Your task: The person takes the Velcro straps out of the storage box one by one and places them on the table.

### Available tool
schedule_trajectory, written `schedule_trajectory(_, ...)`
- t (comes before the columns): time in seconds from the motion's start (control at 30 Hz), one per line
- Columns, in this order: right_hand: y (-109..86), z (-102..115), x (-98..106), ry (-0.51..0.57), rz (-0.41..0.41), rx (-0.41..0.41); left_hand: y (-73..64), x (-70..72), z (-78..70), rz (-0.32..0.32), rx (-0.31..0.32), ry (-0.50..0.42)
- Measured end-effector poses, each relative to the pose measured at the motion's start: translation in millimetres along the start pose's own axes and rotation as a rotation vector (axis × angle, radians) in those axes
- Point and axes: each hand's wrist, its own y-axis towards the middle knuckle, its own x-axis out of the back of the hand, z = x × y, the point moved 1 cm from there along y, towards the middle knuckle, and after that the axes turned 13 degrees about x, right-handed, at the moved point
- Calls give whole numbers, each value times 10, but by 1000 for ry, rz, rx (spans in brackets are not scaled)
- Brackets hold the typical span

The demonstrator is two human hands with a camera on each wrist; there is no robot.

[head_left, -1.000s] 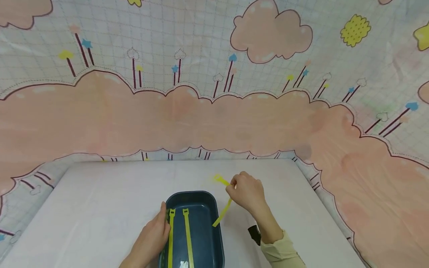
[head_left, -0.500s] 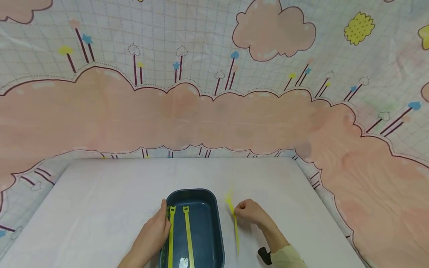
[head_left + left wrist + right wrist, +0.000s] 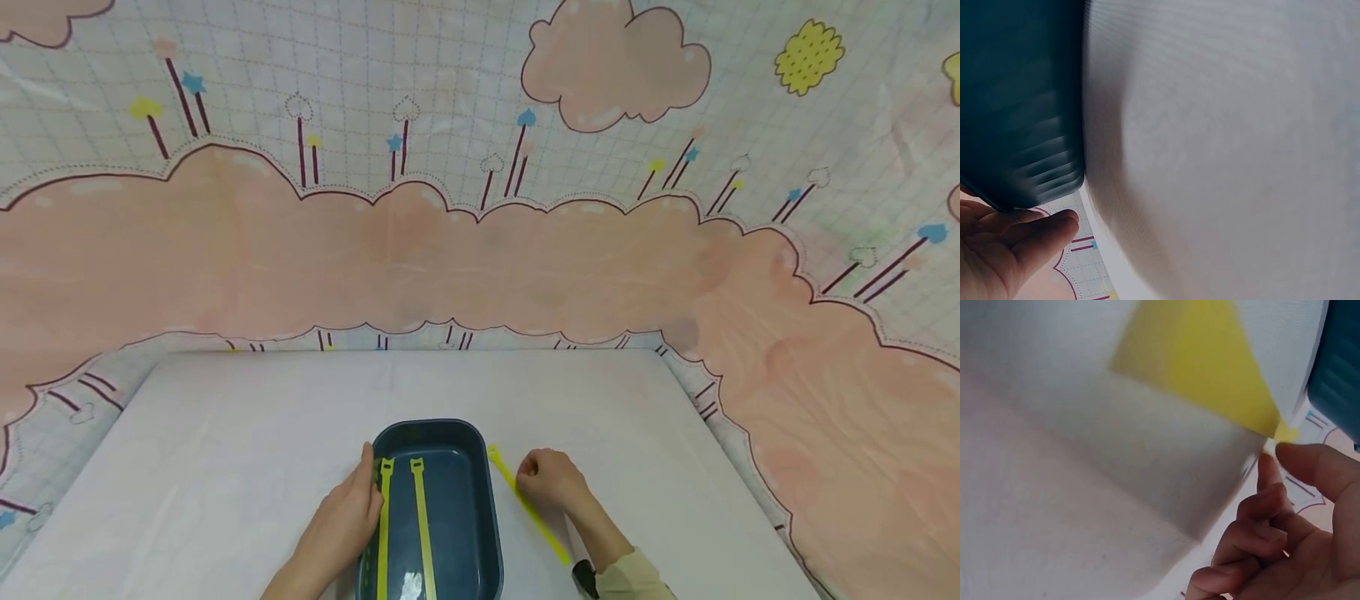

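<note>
My left hand (image 3: 337, 517) holds the left side of a dark blue tray (image 3: 459, 525), thumb at the rim and the other fingers along its outer wall. Inside the tray lie two flat yellow cable ties with slotted heads, one (image 3: 383, 542) by the left wall and another (image 3: 422, 542) nearer the middle. To the right of the tray, my right hand (image 3: 553, 482) pinches a third yellow cable tie (image 3: 542, 525) at its edge between thumb and index finger. This tie slants, its slotted head close to the tray's right rim. In the right wrist view the strap (image 3: 1210, 369) looks broad and blurred.
A white tabletop (image 3: 262, 417) lies under everything. Behind it hangs a patterned cloth (image 3: 420, 267) with clouds and stars. A black device (image 3: 585, 577) sits at the right wrist, by the tie's lower end.
My right hand has moved down and away from above the tray's right rim, bringing the cable tie beside the tray and slanting it. My left hand keeps its place on the tray.
</note>
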Motion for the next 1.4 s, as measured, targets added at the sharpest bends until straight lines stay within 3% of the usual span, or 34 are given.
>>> schedule_trajectory(0.13, -30, 27, 7, -72, 34, 7, 9, -2, 3, 1, -1, 0)
schedule_trajectory(0.3, -78, 124, 8, -291, 140, 39, 13, -7, 6, 6, 1, 1)
schedule_trajectory(0.4, -93, 190, -11, -376, 163, 58, 11, -4, 3, 9, 5, 2)
schedule_trajectory(0.7, -108, 238, -94, -416, 203, -11, 5, 1, -7, 17, 19, 6)
schedule_trajectory(1.0, -120, 228, -100, -410, 187, -8, 8, -10, 1, 8, 15, 14)
schedule_trajectory(1.1, -99, 224, -49, -451, 144, 13, 12, -10, -2, 10, 16, 16)
schedule_trajectory(1.3, -45, 297, 178, -641, -103, 170, 15, -2, -8, 10, 17, 24)
schedule_trajectory(1.4, -14, 374, 262, -710, -185, 238, 14, -5, -8, 11, 19, 28)
